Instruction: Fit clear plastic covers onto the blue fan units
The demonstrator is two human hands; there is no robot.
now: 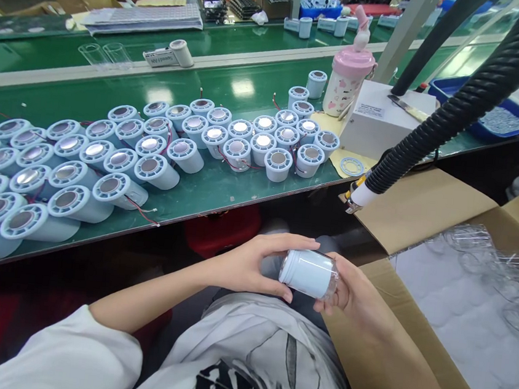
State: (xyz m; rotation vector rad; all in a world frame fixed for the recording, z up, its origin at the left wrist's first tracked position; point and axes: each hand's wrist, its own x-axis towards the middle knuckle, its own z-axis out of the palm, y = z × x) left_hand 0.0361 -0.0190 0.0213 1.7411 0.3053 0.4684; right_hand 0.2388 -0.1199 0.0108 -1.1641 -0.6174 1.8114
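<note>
Over my lap, both hands hold one pale blue cylinder [307, 272] lying on its side. My left hand [252, 265] wraps its left end, thumb underneath. My right hand [355, 288] grips the right end, where a clear plastic cap [331, 282] covers the cylinder. On the green belt [223, 184] in front of me lie and stand several matching cylinders [113, 170] with metal discs on top and thin red wires.
An open cardboard box [425, 206] with clear plastic caps [488, 268] sits at my right. A black ribbed hose [458, 110] hangs across it. A pink bottle [348, 80] and white box [388, 121] stand on the belt. Other people work across the table and at the far right.
</note>
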